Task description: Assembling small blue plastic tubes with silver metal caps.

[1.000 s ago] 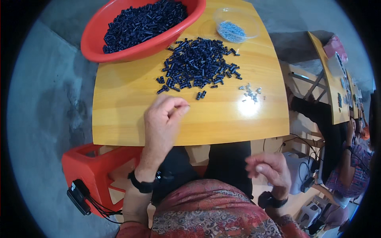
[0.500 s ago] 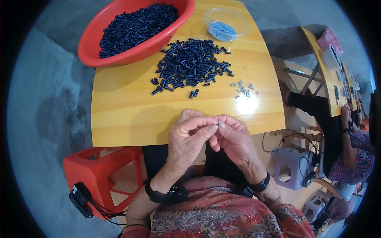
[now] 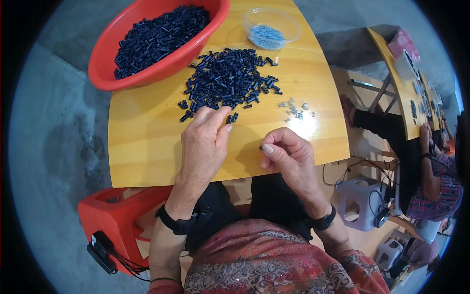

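1. Since half a second ago, when both of my hands were joined together just off the near edge, they have parted: my left hand (image 3: 203,147) has reached forward again to the loose pieces, and my right hand (image 3: 289,157) has stayed back near the edge.
2. Largest in front of me is the yellow wooden table (image 3: 147,142), with its straight edges bowed by the lens.
3. On its far left corner sits the red basin (image 3: 110,63), filled with small dark blue plastic pieces.
4. Just to the right of the basin, spread on the tabletop, lies the loose pile of dark blue pieces (image 3: 227,78).
5. Beyond that pile, at the far edge, stands the clear plastic bowl (image 3: 289,19), holding a heap of small blue-grey metal parts.
6. My left hand lies palm down with its fingers stretched out and slightly apart, the fingertips touching the near fringe of the pile, just beside two stray pieces (image 3: 232,117).
7. My right hand is curled, its thumb and forefinger pinched together on one tiny dark piece (image 3: 261,147), held just above the table.
8. Smallest are the few silvery metal bits (image 3: 293,109), scattered to the right of the pile and well apart from both hands.
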{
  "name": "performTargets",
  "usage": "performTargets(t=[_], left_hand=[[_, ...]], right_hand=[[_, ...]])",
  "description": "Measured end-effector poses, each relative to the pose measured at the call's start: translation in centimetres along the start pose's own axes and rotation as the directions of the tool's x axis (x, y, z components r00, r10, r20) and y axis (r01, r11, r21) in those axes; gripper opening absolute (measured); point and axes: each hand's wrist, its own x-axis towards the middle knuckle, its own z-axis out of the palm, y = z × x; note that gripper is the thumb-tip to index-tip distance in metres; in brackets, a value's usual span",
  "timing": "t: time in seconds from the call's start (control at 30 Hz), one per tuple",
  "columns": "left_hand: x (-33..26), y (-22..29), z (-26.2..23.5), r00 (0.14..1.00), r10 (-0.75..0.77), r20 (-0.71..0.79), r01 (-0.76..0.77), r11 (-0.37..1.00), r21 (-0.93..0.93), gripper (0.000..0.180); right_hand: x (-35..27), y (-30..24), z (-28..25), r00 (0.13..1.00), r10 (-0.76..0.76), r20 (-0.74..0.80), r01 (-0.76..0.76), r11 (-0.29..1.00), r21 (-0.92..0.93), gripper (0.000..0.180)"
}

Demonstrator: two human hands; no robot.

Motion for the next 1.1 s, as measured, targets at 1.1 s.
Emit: performTargets(t=[1.1], left_hand=[[-2.8, -0.8, -1.3, 0.841, -0.365, 0.4, 0.539, 0.484, -0.69, 0.014]], right_hand=[[1.9, 1.2, 0.0, 0.826, -0.537, 0.169, 0.469, 0.491, -0.734, 0.01]])
